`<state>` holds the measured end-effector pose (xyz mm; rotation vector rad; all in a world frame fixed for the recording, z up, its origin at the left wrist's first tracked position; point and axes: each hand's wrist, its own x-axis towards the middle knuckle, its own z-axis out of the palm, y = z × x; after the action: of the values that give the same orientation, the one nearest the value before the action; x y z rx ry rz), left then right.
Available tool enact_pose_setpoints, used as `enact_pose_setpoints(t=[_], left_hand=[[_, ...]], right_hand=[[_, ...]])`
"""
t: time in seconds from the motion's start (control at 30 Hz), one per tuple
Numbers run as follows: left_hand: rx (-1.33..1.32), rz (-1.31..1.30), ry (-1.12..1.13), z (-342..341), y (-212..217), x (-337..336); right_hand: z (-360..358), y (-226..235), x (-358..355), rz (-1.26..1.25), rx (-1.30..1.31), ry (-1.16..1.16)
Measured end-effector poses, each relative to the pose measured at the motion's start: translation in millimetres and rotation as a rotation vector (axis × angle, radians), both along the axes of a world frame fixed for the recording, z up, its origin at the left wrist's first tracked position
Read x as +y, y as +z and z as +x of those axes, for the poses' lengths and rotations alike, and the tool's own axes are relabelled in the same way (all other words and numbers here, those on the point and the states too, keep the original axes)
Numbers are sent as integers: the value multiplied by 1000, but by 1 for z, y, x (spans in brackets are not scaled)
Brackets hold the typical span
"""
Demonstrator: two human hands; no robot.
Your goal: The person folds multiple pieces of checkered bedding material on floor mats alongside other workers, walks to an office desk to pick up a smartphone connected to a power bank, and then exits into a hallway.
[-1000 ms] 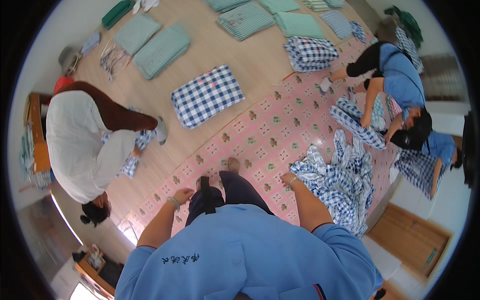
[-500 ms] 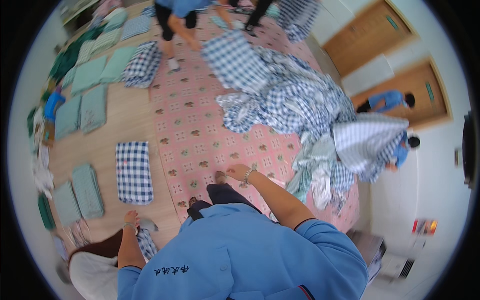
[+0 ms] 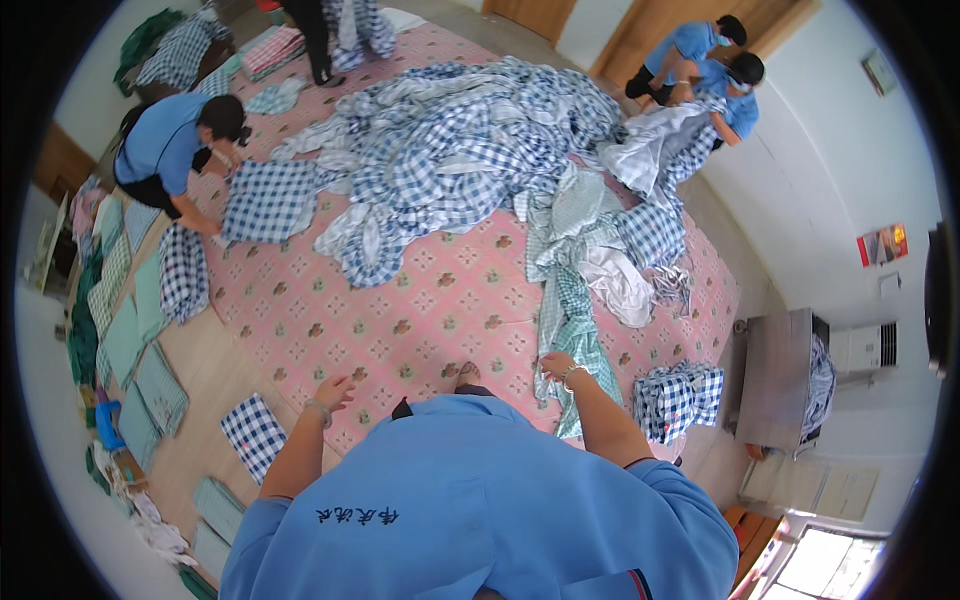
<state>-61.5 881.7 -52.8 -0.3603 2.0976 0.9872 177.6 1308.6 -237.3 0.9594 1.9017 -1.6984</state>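
Note:
My left hand (image 3: 332, 392) hangs in the air over the pink patterned floor covering (image 3: 420, 325), fingers apart and nothing in them. Just right of it on the wood-look floor lies a folded navy checked cloth bundle, no: the folded navy checked cloth (image 3: 255, 436) lies to its left. My right hand (image 3: 556, 366) has loosely bent fingers and holds nothing that I can see. It is nearest to a trailing green checked cloth (image 3: 588, 345). Farther ahead spreads a large heap of blue-and-white checked cloth (image 3: 470, 140). A folded checked stack (image 3: 676, 402) sits to the right.
At the left a person (image 3: 165, 145) bends over a checked cloth (image 3: 268, 200). Two people (image 3: 690, 55) handle a pale cloth (image 3: 660, 140) at the far right. A metal cart (image 3: 775, 375) stands right. Folded green cloths (image 3: 160, 388) line the left side.
My view has swung to the right, bringing the cart and folded stack into sight. My left hand has moved from beside the white-and-brown bundle to over the pink covering.

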Motion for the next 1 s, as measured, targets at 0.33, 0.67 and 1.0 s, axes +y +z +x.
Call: enact_pose_setpoints(t=[0.33,0.67,1.0], left_hand=[[-1,109,-485,-53,-19,187],[-240,-373,-704,-169,-51,161],[-104,92,-354,-354,-23,359]], right_hand=[[66,-36,87,-65,-176,-386],[-23,-8,116,-113,-259,-133],[-184,67,266,8,-86,-367]])
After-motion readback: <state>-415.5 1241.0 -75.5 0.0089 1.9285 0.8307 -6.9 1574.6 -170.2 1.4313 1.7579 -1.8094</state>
